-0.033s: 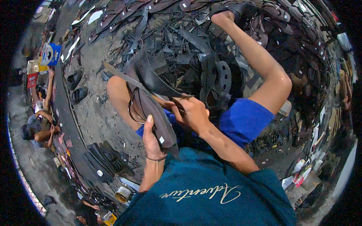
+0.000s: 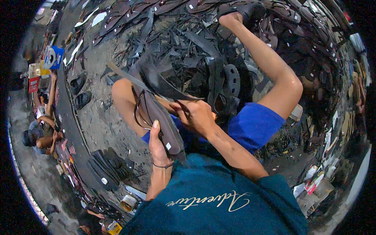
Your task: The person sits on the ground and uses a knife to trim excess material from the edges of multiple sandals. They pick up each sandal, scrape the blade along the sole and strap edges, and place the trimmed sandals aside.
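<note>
My left hand [image 2: 158, 147] is wrapped round the heel end of a dark brown flip-flop [image 2: 166, 127], its thumb lying on the footbed by a small white label. The toe end points up and away, with the thin glossy straps [image 2: 138, 109] looping off its left side. My right hand [image 2: 197, 117] is closed beside the sole's right edge. In line with it, a long narrow knife blade [image 2: 124, 75] reaches across the toe end to the upper left; its handle is hidden in the fingers. A curved black rubber strip [image 2: 166, 87] arches over the blade down to my right knuckles.
Black rubber scraps [image 2: 188, 74] are heaped between my legs. Rows of brown flip-flops [image 2: 286, 15] curve along the far side and right. A pair of black sandals [image 2: 80, 90] and a stack of dark soles [image 2: 107, 168] lie left. Another person [image 2: 43, 135] sits at far left.
My right hand has shifted very slightly, and less of the blade shows beside the toe end. The rubber strip has moved and is blurred. My left hand stays in place on the flip-flop.
</note>
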### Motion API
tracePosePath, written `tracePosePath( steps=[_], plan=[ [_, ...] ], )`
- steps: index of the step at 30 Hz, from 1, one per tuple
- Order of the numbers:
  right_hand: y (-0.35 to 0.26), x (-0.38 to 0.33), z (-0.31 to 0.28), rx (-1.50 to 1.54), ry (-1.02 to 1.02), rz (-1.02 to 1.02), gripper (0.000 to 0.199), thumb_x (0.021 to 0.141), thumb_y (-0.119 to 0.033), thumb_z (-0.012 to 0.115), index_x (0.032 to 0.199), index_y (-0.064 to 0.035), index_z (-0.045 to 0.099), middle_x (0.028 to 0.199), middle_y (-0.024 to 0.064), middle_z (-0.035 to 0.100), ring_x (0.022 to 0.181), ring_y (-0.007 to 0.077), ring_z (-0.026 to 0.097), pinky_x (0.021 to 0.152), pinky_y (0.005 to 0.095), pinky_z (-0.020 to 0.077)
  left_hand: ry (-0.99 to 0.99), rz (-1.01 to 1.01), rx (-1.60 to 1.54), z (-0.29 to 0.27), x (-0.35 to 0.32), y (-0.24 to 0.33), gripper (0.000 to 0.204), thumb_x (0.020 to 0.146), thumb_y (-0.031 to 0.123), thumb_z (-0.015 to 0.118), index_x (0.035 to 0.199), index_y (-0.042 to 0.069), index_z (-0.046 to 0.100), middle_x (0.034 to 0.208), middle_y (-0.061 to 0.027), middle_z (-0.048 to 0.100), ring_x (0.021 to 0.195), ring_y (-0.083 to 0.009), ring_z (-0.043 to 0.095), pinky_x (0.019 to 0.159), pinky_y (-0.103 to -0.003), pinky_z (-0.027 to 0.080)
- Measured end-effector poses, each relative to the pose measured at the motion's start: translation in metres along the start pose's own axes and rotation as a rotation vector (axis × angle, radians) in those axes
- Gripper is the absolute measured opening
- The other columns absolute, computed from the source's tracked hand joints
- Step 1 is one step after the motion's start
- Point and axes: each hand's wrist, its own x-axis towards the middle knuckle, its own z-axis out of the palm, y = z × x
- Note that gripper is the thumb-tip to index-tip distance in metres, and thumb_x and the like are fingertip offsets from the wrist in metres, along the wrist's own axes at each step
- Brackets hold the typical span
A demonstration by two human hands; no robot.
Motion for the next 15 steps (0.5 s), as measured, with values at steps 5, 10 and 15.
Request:
tracePosePath(
  steps=[5, 10, 15],
  plan=[
    [0.001, 0.086, 0.024, -0.1, 0.048, 0.079, 0.025, 0.092, -0.028, 0.062, 0.086, -0.004, 0.067, 0.085, 0.0236, 0.066, 0.077, 0.0411, 0.066, 0.067, 0.0472, 0.0517, -0.077, 0.034, 0.043, -0.028, 0.005, -0.018, 0.048, 0.094, 0.041, 0.06, 0.123, 0.003, 0.057, 0.104, -0.0078, 0.066, 0.081, -0.0166, 0.065, 0.065, -0.03, 0.057],
    [0.009, 0.12, -0.006, 0.616, -0.244, 0.54, 0.057, 0.101, -0.053, 0.048, 0.091, -0.0009, 0.068, 0.066, 0.0001, 0.054, 0.058, 0.009, 0.051, 0.053, 0.0287, 0.0426, -0.181, 0.158, 0.126, -0.041, -0.003, -0.028, 0.062, 0.083, 0.007, 0.074, 0.138, 0.001, 0.047, 0.123, -0.0066, 0.062, 0.109, -0.0182, 0.061, 0.098, -0.034, 0.049],
    [-0.025, 0.082, -0.068, 0.501, -0.143, 0.256, 0.036, 0.083, -0.034, 0.08, 0.088, 0.0005, 0.07, 0.072, 0.0029, 0.065, 0.066, 0.0107, 0.06, 0.064, 0.0304, 0.0491, -0.666, 0.23, 0.189, -0.03, 0.044, 0.007, 0.071, 0.082, 0.019, 0.076, 0.141, 0.001, 0.042, 0.133, -0.0089, 0.056, 0.124, -0.0225, 0.053, 0.107, -0.038, 0.043]
  ],
)
